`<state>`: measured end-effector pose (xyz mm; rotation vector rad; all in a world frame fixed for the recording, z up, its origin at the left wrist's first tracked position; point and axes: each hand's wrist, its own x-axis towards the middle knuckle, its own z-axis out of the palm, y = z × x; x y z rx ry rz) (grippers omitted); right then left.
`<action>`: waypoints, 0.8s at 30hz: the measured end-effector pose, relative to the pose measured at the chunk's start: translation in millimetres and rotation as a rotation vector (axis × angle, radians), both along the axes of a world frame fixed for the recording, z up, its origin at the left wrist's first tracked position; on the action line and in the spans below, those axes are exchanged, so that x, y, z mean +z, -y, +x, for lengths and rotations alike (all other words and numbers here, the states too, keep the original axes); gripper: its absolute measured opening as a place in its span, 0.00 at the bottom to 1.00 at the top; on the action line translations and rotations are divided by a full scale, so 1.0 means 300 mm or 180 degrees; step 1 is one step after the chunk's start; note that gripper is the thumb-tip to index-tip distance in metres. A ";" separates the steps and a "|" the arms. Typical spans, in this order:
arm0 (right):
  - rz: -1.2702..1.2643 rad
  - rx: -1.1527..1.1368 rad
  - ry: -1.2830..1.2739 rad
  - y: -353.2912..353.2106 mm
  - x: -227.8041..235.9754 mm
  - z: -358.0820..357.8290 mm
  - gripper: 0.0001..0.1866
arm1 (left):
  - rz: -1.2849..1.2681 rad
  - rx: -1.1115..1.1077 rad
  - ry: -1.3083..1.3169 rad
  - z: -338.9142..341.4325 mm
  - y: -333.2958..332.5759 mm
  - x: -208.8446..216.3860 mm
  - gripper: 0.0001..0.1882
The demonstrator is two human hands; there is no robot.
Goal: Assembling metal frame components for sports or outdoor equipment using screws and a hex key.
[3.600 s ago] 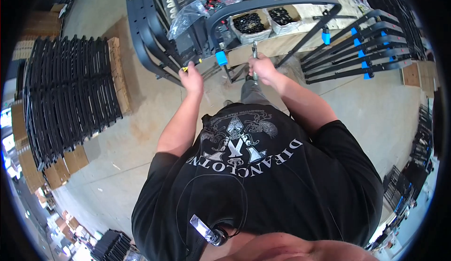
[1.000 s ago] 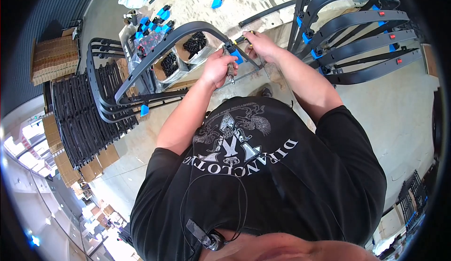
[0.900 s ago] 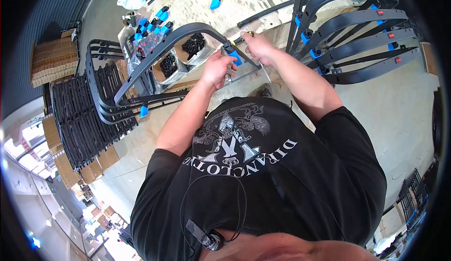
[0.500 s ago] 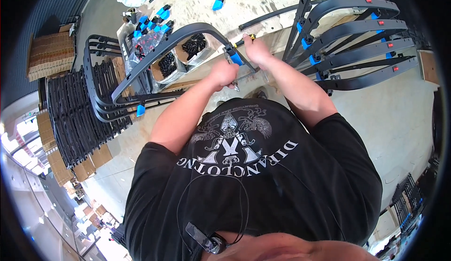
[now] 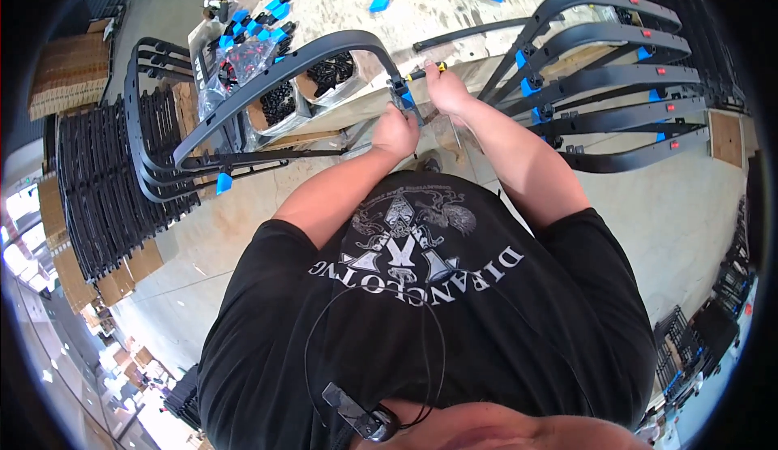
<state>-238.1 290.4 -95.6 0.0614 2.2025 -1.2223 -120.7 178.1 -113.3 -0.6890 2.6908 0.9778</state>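
Note:
My right hand (image 5: 446,91) is closed around a screwdriver with a yellow-and-black handle (image 5: 442,66), its shaft side pointing left at the frame's end. My left hand (image 5: 395,131) is closed just below that spot, around a slim silver tool that its fingers mostly hide; I cannot make out its kind. Between the hands, a blue-and-black plastic fitting (image 5: 406,96) sits on the lower end of a curved black metal frame (image 5: 324,42). This frame arches over the bench edge to the left, and another blue fitting (image 5: 224,182) hangs at its far left end.
Boxes of small black parts (image 5: 331,73) stand under the arch, beside a plastic bag (image 5: 247,61) and several blue-and-black fittings (image 5: 258,24). More curved frames (image 5: 624,81) lean at the right. A black bar (image 5: 470,34) lies along the worn bench (image 5: 324,4). Black frames are stacked (image 5: 101,182) at left.
My left hand has turned and moved slightly, and the silver tool's end that stuck out below it no longer shows. The right hand still holds the screwdriver. The whole view has shifted slightly.

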 end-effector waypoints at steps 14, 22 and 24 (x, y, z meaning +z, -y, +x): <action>-0.1240 -0.1682 0.0419 -0.068 -0.189 -0.032 0.31 | 0.0393 0.0542 -0.0438 0.132 0.182 0.001 0.21; -0.1058 -0.0376 0.0065 -0.093 -0.117 0.240 0.14 | 0.1405 0.0942 -0.0104 0.043 0.608 0.079 0.24; -0.0902 -0.0205 0.0332 0.012 0.030 0.365 0.20 | 0.1233 0.1376 -0.0032 0.048 0.650 0.091 0.33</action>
